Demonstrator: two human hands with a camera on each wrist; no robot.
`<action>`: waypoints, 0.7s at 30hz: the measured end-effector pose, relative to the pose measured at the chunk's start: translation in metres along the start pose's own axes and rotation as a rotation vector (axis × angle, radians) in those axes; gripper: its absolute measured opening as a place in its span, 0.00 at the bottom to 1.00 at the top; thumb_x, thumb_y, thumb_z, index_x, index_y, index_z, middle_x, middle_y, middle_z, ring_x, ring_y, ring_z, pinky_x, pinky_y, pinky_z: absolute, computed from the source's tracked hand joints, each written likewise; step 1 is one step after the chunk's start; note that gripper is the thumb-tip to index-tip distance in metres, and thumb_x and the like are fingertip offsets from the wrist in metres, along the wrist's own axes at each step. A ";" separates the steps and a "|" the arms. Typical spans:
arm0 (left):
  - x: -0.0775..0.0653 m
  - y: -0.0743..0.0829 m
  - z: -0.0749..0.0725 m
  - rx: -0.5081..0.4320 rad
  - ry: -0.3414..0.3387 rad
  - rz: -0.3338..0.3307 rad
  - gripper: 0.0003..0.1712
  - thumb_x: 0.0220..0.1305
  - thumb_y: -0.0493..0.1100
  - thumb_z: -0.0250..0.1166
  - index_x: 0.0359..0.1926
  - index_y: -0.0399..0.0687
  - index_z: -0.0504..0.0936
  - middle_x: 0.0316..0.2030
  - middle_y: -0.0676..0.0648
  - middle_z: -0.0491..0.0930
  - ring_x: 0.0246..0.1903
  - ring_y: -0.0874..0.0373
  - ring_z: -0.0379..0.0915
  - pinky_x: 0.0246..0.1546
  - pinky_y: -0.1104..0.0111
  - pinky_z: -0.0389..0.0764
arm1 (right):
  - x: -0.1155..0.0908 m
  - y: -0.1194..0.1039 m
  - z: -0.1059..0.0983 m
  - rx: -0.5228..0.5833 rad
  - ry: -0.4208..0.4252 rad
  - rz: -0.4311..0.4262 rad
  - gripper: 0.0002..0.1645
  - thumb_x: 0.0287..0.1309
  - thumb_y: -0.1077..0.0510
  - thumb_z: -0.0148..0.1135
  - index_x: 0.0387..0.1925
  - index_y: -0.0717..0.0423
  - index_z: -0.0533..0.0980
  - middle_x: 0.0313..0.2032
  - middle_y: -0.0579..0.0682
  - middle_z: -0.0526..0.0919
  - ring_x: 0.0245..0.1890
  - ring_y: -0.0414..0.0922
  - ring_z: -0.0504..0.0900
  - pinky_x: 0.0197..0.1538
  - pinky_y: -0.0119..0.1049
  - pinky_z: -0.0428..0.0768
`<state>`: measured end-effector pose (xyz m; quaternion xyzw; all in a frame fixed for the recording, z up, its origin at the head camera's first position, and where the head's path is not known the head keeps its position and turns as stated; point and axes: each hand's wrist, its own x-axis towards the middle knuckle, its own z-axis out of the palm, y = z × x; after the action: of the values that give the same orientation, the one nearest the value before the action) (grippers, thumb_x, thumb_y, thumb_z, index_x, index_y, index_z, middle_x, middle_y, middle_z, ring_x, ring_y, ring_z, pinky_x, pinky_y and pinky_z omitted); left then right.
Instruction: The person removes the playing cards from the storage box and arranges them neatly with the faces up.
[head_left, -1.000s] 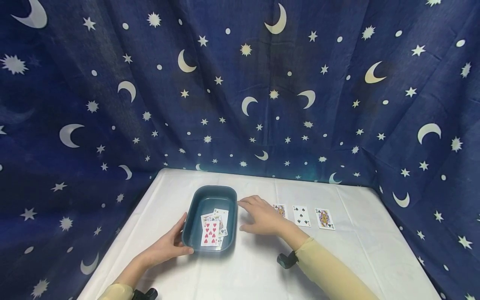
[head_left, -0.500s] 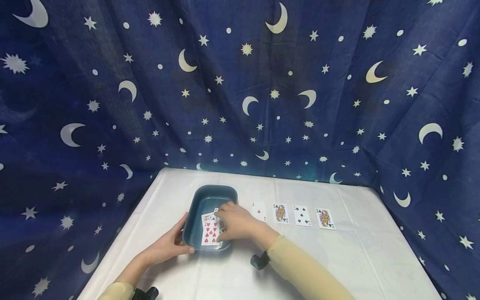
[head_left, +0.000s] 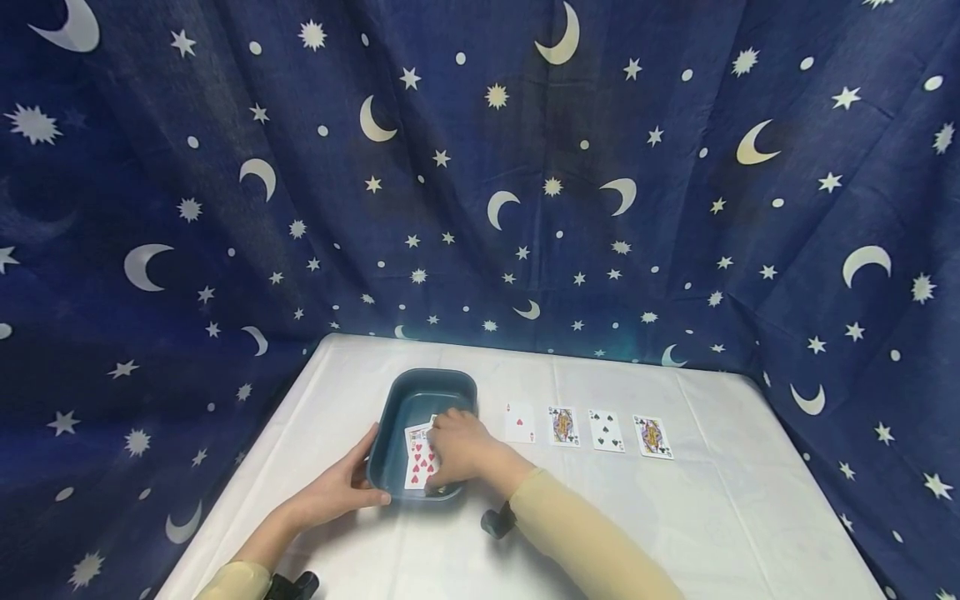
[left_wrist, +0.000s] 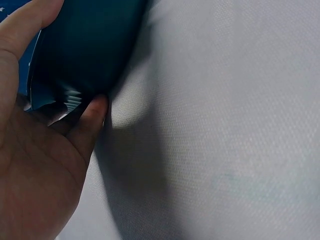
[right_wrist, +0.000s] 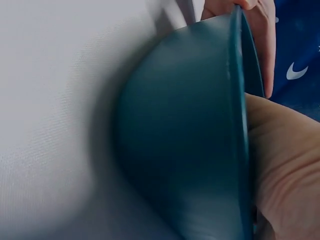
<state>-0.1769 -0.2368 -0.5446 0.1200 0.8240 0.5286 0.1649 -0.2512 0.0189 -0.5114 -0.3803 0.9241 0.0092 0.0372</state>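
Hands at teal tub, cards inside

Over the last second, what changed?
Right hand moved left from beside the blue tray, uncovering the ace of hearts; it now reaches into the tray over the cards inside. Whether it holds one is hidden. Unchanged: left hand gripping the tray, three cards right of the ace.

The right hand crowds the tub, with room toward its far end.
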 end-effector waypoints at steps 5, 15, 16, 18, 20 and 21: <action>-0.001 0.001 0.000 -0.013 -0.005 0.024 0.68 0.58 0.44 0.78 0.83 0.52 0.36 0.79 0.30 0.41 0.70 0.31 0.61 0.62 0.57 0.77 | 0.003 -0.003 0.002 -0.041 -0.014 0.019 0.47 0.38 0.19 0.73 0.51 0.47 0.83 0.52 0.43 0.81 0.50 0.42 0.73 0.66 0.44 0.72; -0.001 0.000 0.001 0.001 0.000 0.030 0.68 0.59 0.44 0.78 0.83 0.51 0.36 0.79 0.29 0.41 0.70 0.31 0.61 0.62 0.57 0.77 | 0.005 -0.004 0.009 -0.074 -0.025 0.036 0.48 0.35 0.21 0.76 0.53 0.47 0.82 0.52 0.44 0.80 0.52 0.43 0.73 0.66 0.44 0.71; -0.001 0.000 0.001 0.001 -0.001 0.030 0.68 0.59 0.44 0.78 0.83 0.51 0.36 0.79 0.29 0.41 0.70 0.31 0.61 0.62 0.57 0.77 | 0.006 -0.004 0.009 -0.077 -0.026 0.036 0.48 0.35 0.22 0.77 0.52 0.47 0.82 0.52 0.44 0.80 0.51 0.43 0.73 0.65 0.44 0.71; -0.001 0.000 0.001 0.000 0.000 0.029 0.68 0.59 0.44 0.78 0.83 0.51 0.36 0.79 0.29 0.41 0.70 0.30 0.61 0.62 0.56 0.77 | 0.006 -0.004 0.010 -0.082 -0.026 0.040 0.47 0.35 0.22 0.77 0.52 0.47 0.82 0.52 0.44 0.80 0.51 0.43 0.73 0.65 0.44 0.71; -0.001 0.000 0.001 0.006 0.003 0.028 0.68 0.58 0.44 0.78 0.83 0.51 0.36 0.79 0.29 0.41 0.70 0.30 0.61 0.62 0.56 0.76 | 0.006 -0.005 0.011 -0.082 -0.025 0.044 0.47 0.35 0.23 0.78 0.51 0.47 0.83 0.51 0.44 0.80 0.51 0.43 0.73 0.65 0.44 0.71; -0.001 0.000 0.001 0.008 0.004 0.027 0.68 0.58 0.44 0.78 0.83 0.52 0.36 0.79 0.29 0.41 0.70 0.30 0.61 0.62 0.56 0.76 | 0.006 -0.005 0.011 -0.083 -0.023 0.045 0.46 0.34 0.23 0.78 0.51 0.46 0.83 0.51 0.44 0.80 0.50 0.43 0.73 0.65 0.44 0.72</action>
<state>-0.1758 -0.2360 -0.5455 0.1308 0.8247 0.5277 0.1559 -0.2518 0.0116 -0.5224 -0.3607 0.9307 0.0525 0.0317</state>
